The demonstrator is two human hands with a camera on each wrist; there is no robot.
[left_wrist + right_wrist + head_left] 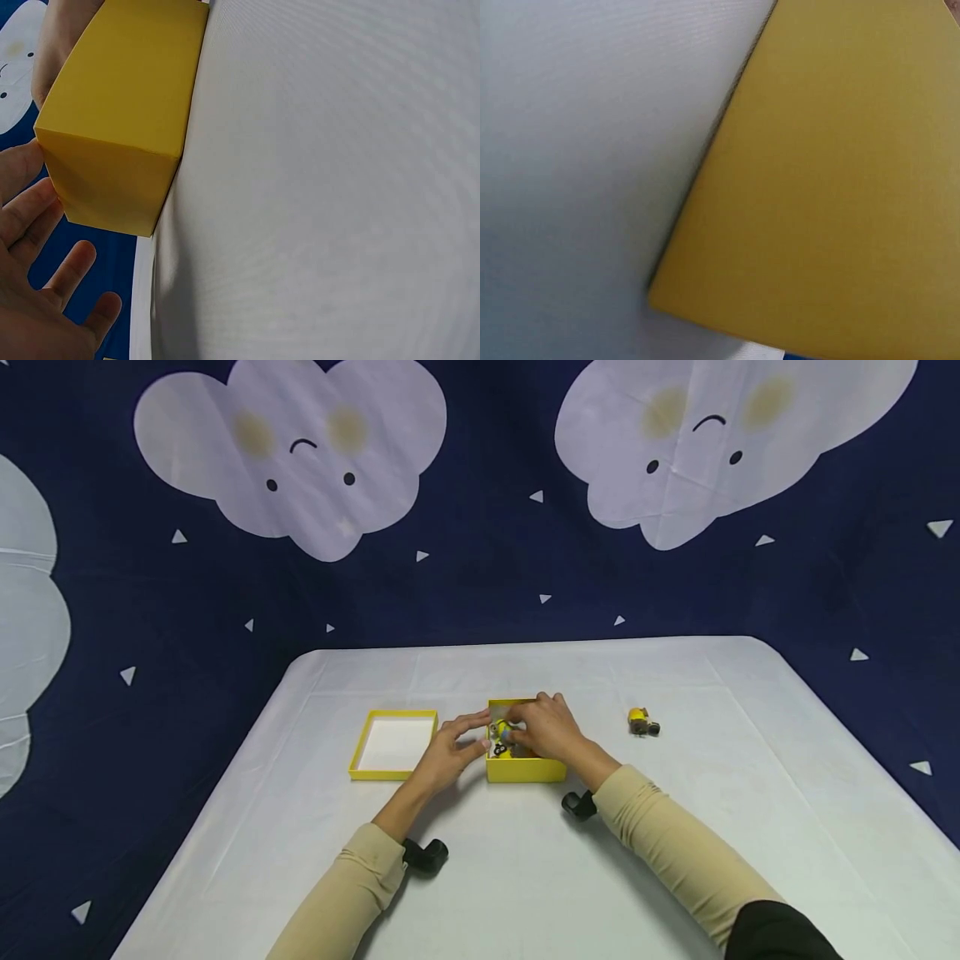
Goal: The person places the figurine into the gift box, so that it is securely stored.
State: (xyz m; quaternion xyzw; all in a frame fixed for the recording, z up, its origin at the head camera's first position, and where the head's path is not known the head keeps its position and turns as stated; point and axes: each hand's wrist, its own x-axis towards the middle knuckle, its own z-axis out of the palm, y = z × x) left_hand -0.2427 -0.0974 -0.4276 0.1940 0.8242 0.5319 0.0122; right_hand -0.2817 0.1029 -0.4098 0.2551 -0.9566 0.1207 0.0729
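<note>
A yellow box [527,770] without its lid stands mid-table, with several small yellow, blue and black toy figures [501,750] inside. My right hand [551,727] reaches over the rim into the box, thumb and forefinger bent around a small yellow-and-blue toy figure [505,732]. Part of that figure is hidden by the fingers. At the box's left side is my left hand [448,756], its fingers spread and fairly straight. In the left wrist view, the left fingertips [46,191] touch the box edge. The right wrist view is filled mostly by the box's yellow side [817,187].
A shallow yellow-rimmed lid [395,743] with a white inside lies left of the box. Another small yellow and brown toy [642,722] sits to the right on the white-covered table [510,877]. Behind hangs a dark blue cloth [487,585] with clouds.
</note>
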